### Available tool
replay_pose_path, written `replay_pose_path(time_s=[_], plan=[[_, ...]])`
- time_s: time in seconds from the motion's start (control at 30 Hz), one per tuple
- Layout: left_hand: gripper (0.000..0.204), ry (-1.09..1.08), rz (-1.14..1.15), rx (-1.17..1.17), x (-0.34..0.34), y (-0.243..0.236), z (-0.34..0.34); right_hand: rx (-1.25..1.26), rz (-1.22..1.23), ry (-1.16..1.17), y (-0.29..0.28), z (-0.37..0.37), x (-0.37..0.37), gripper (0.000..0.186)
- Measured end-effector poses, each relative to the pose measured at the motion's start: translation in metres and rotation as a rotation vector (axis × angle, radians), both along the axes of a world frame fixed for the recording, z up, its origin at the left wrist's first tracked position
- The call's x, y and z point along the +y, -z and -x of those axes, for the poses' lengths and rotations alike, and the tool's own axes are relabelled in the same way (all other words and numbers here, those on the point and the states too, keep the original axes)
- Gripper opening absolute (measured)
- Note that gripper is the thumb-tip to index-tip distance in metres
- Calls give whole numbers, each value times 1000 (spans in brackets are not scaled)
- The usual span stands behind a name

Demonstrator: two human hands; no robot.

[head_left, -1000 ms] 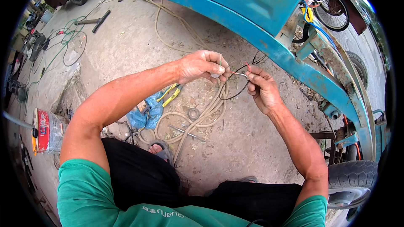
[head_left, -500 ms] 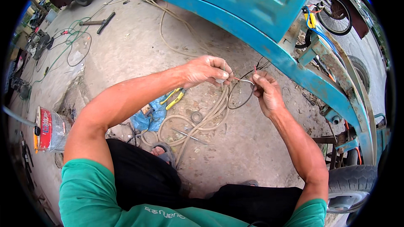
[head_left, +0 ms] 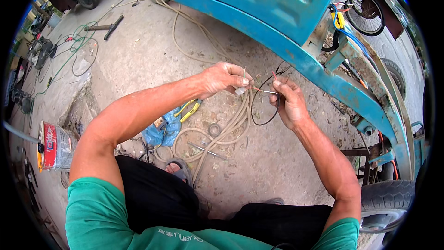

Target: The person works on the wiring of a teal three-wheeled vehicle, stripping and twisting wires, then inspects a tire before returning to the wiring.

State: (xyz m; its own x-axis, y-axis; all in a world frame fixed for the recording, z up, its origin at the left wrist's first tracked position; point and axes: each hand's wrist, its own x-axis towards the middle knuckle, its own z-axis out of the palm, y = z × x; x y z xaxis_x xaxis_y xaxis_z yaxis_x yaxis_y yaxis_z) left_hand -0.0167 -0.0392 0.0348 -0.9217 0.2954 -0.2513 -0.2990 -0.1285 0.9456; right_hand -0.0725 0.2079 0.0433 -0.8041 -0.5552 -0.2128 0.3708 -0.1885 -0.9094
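My left hand (head_left: 223, 78) pinches a small whitish plastic connector (head_left: 240, 90) with thin wires at its end. A little to the right, my right hand (head_left: 291, 101) has thumb and fingers closed on a thin red wire (head_left: 274, 76), its end sticking up past the thumb. Between the hands runs a short white and red wire (head_left: 266, 91), nearly straight. A black cable (head_left: 262, 123) loops below the right hand. How the wires join inside the fingers is hidden.
The blue vehicle frame (head_left: 259, 23) slants close beyond my right hand. Beneath my hands lie coiled beige hose (head_left: 231, 125), a blue plastic bag (head_left: 172, 128), yellow-handled pliers (head_left: 190, 110) and a metal rod (head_left: 207, 151). A bucket (head_left: 58, 146) stands left; a hammer (head_left: 108, 27) lies farther off.
The wire between my hands now looks straighter. My right hand has turned a little, and more of the whitish connector shows below my left fingers.
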Motion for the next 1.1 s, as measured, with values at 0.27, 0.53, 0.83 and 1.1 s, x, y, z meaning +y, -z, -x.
replay_pose_path(time_s=[0.27, 0.53, 0.83, 1.1], plan=[[24, -51, -18, 15, -3, -5, 0, 6, 13, 2, 1, 1, -1, 12], [23, -23, 89, 73, -2, -8, -2, 92, -20, -20, -4, -4, -4, 10], [24, -69, 45, 37, -1, -9, 0, 76, -5, -14, -6, -1, -4, 12], [19, -75, -14, 24, -5, -10, -2, 46, -22, -34, -5, 4, 0, 14]])
